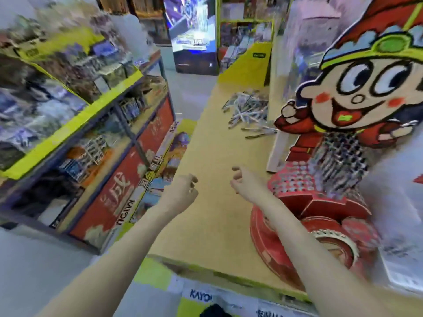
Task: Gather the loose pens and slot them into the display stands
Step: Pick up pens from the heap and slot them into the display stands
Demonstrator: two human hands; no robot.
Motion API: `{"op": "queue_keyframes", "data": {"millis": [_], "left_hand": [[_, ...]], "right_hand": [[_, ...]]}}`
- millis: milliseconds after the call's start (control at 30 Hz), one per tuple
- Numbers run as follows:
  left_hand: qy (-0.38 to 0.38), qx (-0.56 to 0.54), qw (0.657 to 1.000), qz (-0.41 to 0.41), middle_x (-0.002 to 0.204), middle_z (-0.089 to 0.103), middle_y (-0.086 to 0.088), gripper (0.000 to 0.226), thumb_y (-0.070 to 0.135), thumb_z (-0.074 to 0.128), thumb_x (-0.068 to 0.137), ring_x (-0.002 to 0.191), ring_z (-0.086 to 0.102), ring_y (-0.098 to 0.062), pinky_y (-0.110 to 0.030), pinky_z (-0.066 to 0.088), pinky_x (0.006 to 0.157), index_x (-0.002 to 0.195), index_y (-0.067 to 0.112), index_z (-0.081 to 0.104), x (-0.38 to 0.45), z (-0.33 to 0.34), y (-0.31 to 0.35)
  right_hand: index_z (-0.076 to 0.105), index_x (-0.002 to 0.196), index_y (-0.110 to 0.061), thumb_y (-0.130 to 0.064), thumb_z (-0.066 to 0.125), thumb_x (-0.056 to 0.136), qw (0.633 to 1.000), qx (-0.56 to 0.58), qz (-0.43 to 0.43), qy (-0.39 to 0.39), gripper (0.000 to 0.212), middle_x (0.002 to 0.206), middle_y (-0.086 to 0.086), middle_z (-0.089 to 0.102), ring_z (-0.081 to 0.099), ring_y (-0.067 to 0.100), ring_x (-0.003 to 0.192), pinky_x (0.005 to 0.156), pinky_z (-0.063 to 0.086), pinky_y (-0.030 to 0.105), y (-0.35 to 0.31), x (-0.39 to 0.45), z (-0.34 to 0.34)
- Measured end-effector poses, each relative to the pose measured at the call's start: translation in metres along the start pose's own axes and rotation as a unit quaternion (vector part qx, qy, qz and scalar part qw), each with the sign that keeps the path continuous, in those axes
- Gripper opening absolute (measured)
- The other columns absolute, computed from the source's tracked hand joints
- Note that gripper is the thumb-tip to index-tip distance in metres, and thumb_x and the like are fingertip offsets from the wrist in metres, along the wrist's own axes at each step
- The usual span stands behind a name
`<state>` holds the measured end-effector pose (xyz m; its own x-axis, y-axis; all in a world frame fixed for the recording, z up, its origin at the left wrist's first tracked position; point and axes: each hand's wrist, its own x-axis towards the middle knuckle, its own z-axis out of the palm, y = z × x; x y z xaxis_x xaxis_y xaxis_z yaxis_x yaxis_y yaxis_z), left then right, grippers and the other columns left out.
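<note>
A heap of loose pens (248, 110) lies on the far part of the tan counter (212, 213), well beyond both hands. A red tiered display stand (304, 193) with rows of holes stands at the right, and a cluster of pens (338, 163) is slotted into its upper tier. My left hand (183, 191) hovers over the counter's left edge with fingers loosely curled, holding nothing. My right hand (242, 181) hangs just left of the stand, fingers loosely curled and empty. The view is blurred.
A large cartoon character cutout (357, 88) rises behind the stand. Shelves of boxed goods (75, 106) line the aisle at the left. A second red round stand (320, 243) sits near the counter's front right. A yellow display box (249, 65) stands at the counter's far end.
</note>
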<state>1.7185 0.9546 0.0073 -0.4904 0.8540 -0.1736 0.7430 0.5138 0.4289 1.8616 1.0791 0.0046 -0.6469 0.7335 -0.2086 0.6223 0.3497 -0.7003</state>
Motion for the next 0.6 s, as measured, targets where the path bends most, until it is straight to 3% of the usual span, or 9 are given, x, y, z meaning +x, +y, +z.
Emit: {"op": "queue_keyframes", "data": {"millis": [133,200,400,600], "left_hand": [[-0.009,-0.005,1.000,0.006,0.119,0.058,-0.006,0.032,0.016,0.046,0.095,0.108,0.055,-0.023,-0.038,0.046,0.089,0.126,0.011,0.050,0.057,-0.005,-0.035],[-0.005,-0.003,1.000,0.024,0.120,0.058,-0.008,0.033,0.013,0.047,0.094,0.108,0.054,-0.024,-0.037,0.046,0.089,0.127,0.010,0.050,0.090,-0.010,-0.044],[-0.037,0.018,0.996,0.084,0.127,0.051,-0.011,0.038,0.012,0.045,0.093,0.114,0.049,-0.027,-0.035,0.041,0.090,0.131,0.010,0.046,0.226,0.009,-0.049],[-0.005,0.043,0.984,0.171,0.140,0.038,-0.012,0.047,0.021,0.047,0.093,0.124,0.036,-0.031,-0.036,0.030,0.099,0.138,0.013,0.036,0.381,0.047,-0.012]], "right_hand": [[0.034,0.140,-0.015,-0.018,0.053,0.093,0.993,-0.018,0.107,0.050,0.051,0.134,0.016,0.045,0.050,0.034,0.117,0.082,0.039,0.031,0.018,0.083,0.016],[0.028,0.144,-0.018,-0.017,0.052,0.093,0.987,-0.054,0.141,0.059,0.056,0.141,0.018,0.033,0.040,0.037,0.125,0.091,0.040,0.037,0.029,0.120,0.015],[0.009,0.150,-0.016,0.004,0.034,0.093,0.948,-0.182,0.248,0.086,0.065,0.158,0.010,-0.004,0.005,0.036,0.143,0.111,0.019,0.048,0.071,0.229,-0.006],[-0.005,0.150,-0.014,0.011,0.037,0.090,0.912,-0.276,0.284,0.109,0.077,0.159,0.000,-0.010,-0.008,0.026,0.145,0.116,0.002,0.046,0.113,0.324,-0.045]]}}
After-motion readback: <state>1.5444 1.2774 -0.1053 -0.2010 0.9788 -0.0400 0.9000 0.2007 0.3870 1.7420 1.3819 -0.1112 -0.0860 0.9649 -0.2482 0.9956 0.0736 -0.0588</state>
